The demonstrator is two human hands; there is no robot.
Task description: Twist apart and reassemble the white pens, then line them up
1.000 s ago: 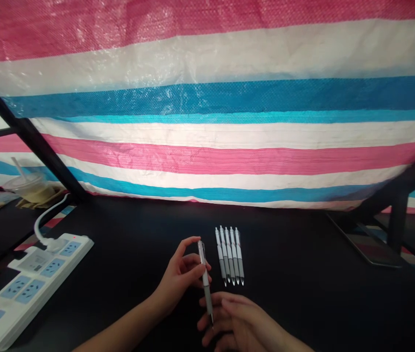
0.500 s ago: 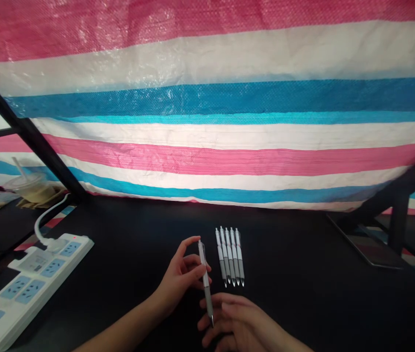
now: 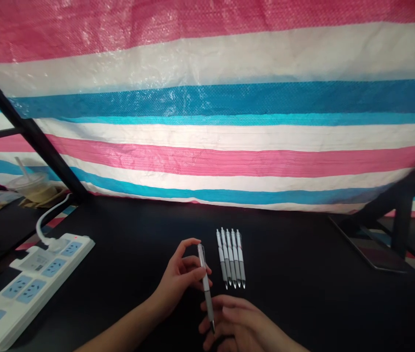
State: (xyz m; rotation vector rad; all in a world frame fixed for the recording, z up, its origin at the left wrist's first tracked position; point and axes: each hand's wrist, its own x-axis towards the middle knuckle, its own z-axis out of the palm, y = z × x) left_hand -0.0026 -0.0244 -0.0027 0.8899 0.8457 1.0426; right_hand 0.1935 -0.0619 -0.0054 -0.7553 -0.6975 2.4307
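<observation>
A white retractable pen with a grey grip (image 3: 207,288) is held tilted in my left hand (image 3: 181,271), clasped between thumb and fingers. My left index fingertip rests on the pen's top end, and its metal tip points down toward me. My right hand (image 3: 242,322) is open just below and to the right, fingers apart and loosely curved behind the pen's tip; whether they touch it I cannot tell. Beyond my hands, several similar white pens (image 3: 231,259) lie side by side in a neat row on the black table (image 3: 295,293), tips toward me.
On the left lies a white power strip (image 3: 34,288) with a plugged-in adapter and cord. A dark phone-like slab (image 3: 369,244) rests at the right, by a black frame leg. Striped sheeting (image 3: 207,161) hangs behind. A plastic cup (image 3: 34,186) stands far left.
The pen sits slightly lower, its top end now closer under my left index finger. My right hand has barely moved. The whole view has shifted a little.
</observation>
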